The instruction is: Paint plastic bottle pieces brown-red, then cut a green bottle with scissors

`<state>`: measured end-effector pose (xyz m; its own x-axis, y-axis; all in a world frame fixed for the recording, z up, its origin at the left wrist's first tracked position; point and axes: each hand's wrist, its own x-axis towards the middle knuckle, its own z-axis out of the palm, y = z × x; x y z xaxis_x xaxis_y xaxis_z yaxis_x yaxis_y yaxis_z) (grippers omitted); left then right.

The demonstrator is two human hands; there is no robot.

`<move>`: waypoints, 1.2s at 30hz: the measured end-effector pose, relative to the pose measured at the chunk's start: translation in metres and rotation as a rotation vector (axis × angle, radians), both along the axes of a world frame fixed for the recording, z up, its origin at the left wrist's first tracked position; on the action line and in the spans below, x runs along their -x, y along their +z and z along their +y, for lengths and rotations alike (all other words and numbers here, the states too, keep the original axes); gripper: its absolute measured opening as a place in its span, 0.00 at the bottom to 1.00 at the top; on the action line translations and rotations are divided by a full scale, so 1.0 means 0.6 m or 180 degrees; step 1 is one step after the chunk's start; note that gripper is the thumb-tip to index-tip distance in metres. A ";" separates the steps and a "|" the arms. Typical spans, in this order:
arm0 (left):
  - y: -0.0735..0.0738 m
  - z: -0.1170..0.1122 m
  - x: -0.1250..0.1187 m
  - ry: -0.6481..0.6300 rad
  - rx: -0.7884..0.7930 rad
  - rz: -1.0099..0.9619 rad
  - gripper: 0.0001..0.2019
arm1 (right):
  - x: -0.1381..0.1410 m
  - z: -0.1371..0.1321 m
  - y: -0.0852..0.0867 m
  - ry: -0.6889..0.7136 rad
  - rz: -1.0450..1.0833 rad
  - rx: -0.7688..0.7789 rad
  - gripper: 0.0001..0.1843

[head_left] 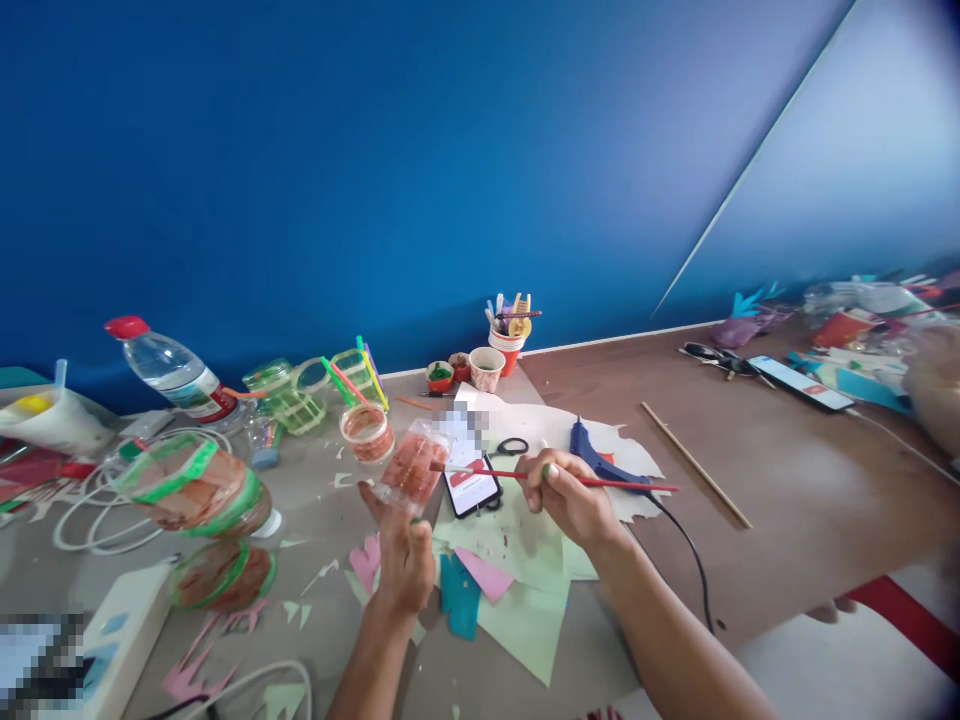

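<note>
Paint-coated plastic container (415, 467): likely light, flexing, slick; half-curled left hand (406, 562) holding its safer six-o'clock edge; closed right hand (574, 500) pinching red paintbrush (615, 484).

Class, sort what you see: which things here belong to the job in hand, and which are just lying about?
Seemingly part of the job:
red brush, in the right hand
brown-coated plastic piece, in the left hand

Apparently just lying about:
glue gun
wooden stick
water bottle
pink paper scrap
</note>
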<state>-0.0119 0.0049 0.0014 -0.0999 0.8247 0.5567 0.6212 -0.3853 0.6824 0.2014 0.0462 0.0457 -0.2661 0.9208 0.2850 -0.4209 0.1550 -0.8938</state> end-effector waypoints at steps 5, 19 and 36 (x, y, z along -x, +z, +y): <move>0.003 0.001 0.000 -0.0092 -0.0216 0.0546 0.31 | -0.001 0.001 0.003 0.0023 0.0064 0.0109 0.18; -0.010 0.007 0.009 -0.0147 -0.0451 0.1153 0.29 | -0.007 0.004 -0.001 0.0109 0.0004 0.0236 0.18; -0.001 0.002 -0.001 -0.0162 -0.0413 0.1818 0.31 | -0.012 0.003 0.006 0.0141 -0.0001 0.0242 0.19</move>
<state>-0.0111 0.0064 0.0007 0.2835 0.7422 0.6073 0.8551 -0.4823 0.1903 0.2089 0.0479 0.0496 -0.3072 0.9272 0.2146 -0.4256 0.0679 -0.9024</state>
